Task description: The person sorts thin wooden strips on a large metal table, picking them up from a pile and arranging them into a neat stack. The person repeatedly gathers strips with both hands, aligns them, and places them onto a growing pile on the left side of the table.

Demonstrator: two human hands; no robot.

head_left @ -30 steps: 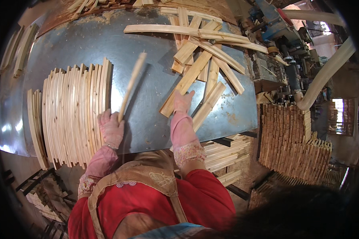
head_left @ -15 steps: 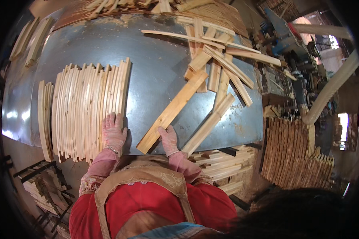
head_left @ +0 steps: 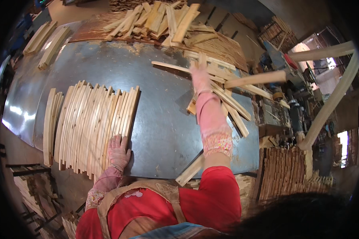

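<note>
My left hand (head_left: 119, 153), in a pale pink glove, lies with fingers stretched out along the near right end of a row of narrow wooden strips (head_left: 91, 127). The strips stand side by side on the metal table (head_left: 159, 131), their ends uneven. Reaching far forward, my right hand (head_left: 200, 81) is over a loose heap of wooden pieces (head_left: 229, 99). Motion smears its fingers, so what they hold, if anything, does not show. A blurred wooden board (head_left: 255, 79) slants to the right of that hand, apart from it.
A few strips (head_left: 51, 125) stand left of the row. More loose sticks (head_left: 155, 22) are piled on a brown board beyond the table. One piece (head_left: 191, 169) sticks out at the near edge, beside my right arm. Machinery and a ribbed hose (head_left: 329, 95) are at the right.
My right hand has left the board it held near the table's front and swung forward to the heap. A board now shows blurred at the right. My left hand stays on the strips; the view has shifted.
</note>
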